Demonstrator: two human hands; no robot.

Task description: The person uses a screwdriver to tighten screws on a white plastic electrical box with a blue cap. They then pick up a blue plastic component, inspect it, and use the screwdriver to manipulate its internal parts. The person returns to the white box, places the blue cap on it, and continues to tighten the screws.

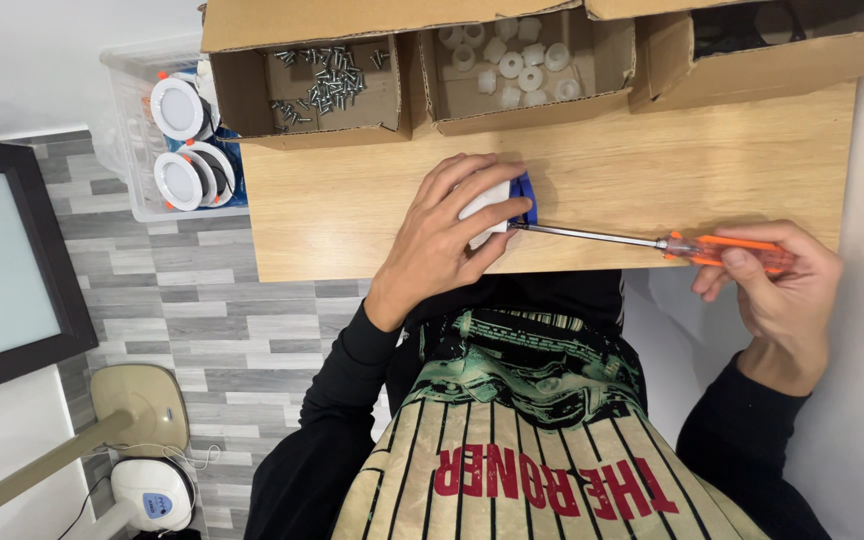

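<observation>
Pressing a small white and blue plastic part point(497, 205) on the table point(352, 210), the left hand point(447, 235) covers it; it looks light and slippery. The right hand point(777, 285) pinches the screwdriver point(652, 241) handle.

The screwdriver point(652, 240) has a bright, polished metal shaft and a translucent orange plastic handle. The small part point(497, 205) under the left hand point(442, 240) looks like smooth white plastic with a glossy blue plastic edge. The tabletop point(672, 170) is pale matt wood-grain (laminate, perhaps). Cardboard boxes point(317, 85) along its far edge are dull brown; the screws point(327, 80) inside glint metallic.
</observation>
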